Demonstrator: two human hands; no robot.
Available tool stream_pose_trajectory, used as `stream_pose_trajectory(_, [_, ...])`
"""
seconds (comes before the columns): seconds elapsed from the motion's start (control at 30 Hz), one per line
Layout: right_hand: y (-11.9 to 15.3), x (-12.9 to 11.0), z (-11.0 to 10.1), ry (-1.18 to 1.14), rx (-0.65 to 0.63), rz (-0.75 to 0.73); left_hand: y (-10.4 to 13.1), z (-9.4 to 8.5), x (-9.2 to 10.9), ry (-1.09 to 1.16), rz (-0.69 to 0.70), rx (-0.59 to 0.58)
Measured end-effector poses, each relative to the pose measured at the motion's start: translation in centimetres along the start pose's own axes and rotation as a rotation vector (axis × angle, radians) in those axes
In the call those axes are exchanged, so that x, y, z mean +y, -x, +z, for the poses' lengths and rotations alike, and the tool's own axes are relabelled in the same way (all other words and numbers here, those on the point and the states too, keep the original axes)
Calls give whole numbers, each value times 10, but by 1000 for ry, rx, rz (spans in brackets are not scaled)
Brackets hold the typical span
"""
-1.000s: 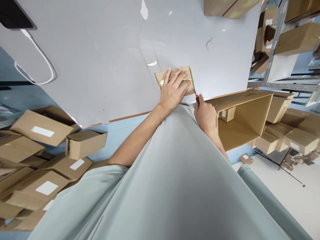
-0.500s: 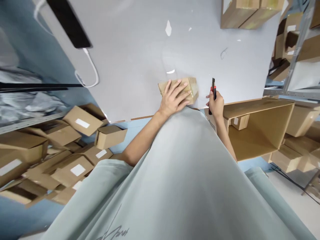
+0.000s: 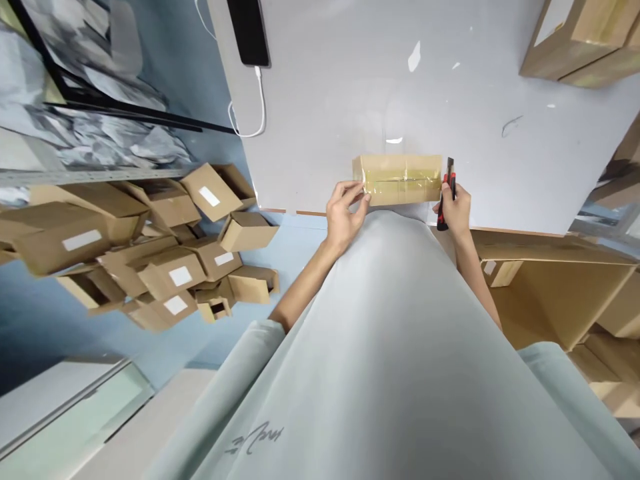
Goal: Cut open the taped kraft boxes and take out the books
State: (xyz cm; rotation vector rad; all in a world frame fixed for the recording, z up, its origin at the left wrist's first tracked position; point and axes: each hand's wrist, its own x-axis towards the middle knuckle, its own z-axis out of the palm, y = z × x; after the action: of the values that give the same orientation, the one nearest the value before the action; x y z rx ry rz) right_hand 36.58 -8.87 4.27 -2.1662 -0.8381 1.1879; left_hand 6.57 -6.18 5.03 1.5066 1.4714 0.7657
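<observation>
Box (image 3: 400, 180) is resting near the table's (image 3: 310, 133) near edge, left hand (image 3: 343, 217) pinching one end steady, right hand (image 3: 459, 208) clasping a cutter (image 3: 443, 219).

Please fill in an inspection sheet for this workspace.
Surface: pale table, scattered with white scraps.
Job's things: small taped box, lying on the table; cutter, held.
Clutter: phone far left, larger boxes far right.
Hands: left hand fingers at the small taped box's left end; right hand grips the cutter near its right end.
Cables: white cable from phone, looping at table's left edge.
Surroundings: heaped cartons left, large open carton right.
</observation>
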Motion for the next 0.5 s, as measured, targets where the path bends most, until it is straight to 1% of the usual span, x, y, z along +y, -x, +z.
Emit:
stream_pose_trajectory(0.07, [2,-3,-13,78,18,-45,-7,12,-15,124,-149,-2])
stream_pose_trajectory(0.17, [5,-14,-27,303,21,-171,-20,29,-36,230,-372,-9])
stream_pose_trajectory(0.23, [10,-29,-30,489,31,-288,-27,35,-44,236,-432,-11])
stream_pose_trajectory(0.3, [17,-51,-26,648,1,-389,-30,37,-47,221,-424,-18])
stream_pose_trajectory(0.37, [25,-78,-15,771,-112,-451,-32,37,-47,207,-408,-34])
stream_pose_trajectory(0.43, [32,-103,1,894,-281,-492,-34,36,-47,207,-408,-58])
stream_pose_trajectory(0.5, [36,-124,17,1029,-433,-513,-36,35,-47,223,-422,-81])
